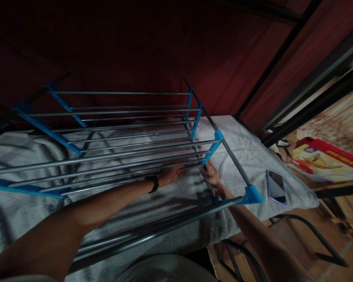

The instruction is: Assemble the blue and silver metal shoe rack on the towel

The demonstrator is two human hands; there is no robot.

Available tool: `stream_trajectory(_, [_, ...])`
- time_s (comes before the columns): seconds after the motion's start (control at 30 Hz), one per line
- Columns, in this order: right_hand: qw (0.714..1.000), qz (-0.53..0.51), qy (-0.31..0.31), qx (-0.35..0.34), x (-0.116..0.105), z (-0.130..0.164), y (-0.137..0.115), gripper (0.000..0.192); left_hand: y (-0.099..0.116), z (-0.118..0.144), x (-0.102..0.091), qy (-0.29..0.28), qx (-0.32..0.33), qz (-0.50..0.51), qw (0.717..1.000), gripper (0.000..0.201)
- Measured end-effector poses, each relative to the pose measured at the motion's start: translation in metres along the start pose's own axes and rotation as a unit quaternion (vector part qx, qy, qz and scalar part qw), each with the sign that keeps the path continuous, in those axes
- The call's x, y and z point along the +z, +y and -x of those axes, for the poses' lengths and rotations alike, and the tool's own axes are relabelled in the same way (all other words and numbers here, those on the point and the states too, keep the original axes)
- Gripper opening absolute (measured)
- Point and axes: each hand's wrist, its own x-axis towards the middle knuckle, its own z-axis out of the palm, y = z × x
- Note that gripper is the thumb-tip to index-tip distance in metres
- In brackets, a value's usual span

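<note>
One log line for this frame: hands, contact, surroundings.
left hand: on rack rod | right hand: at blue bracket | rack on grey towel | phone on towel

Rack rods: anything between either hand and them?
Nothing visible. The left hand grips a metal rod, and the right hand touches the blue bracket at the rod ends. The phone lies apart on the towel.

phone (276, 187) on grey towel (253, 156) | red box (326, 160) beside
</note>
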Motion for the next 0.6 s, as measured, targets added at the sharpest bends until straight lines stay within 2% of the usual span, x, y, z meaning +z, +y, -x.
stream_trajectory(0.23, [1.0,0.003,0.002,0.004,0.0011,-0.0002,0.0008,0.025,-0.0008,0.0024,-0.0013,0.024,0.035,0.007,0.999,0.04])
stream_trajectory(0.6, [1.0,-0.005,-0.006,-0.015,-0.0006,0.0011,0.0001,0.025,0.0022,0.0027,0.0004,-0.005,-0.001,0.009,1.0,0.044])
